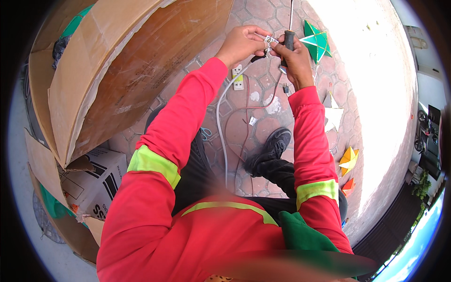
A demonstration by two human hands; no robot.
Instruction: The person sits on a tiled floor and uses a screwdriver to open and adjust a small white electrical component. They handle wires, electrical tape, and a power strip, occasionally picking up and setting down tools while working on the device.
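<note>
My left hand pinches a small white-and-black piece between thumb and fingertips; its exact kind is too small to make out. My right hand is closed around a screwdriver with a dark handle, its shaft pointing away from me. The right thumb and fingertips also meet the small piece. Just below the left fingers hangs a black part, and a grey cord runs from there down toward my legs. A white-and-yellow outlet strip lies on the paving beneath my left hand.
A large cardboard box fills the left side. Star-shaped decorations in green, white, yellow and orange stand along the right. A thin reddish cord and blue-handled scissors lie on the paving near my feet.
</note>
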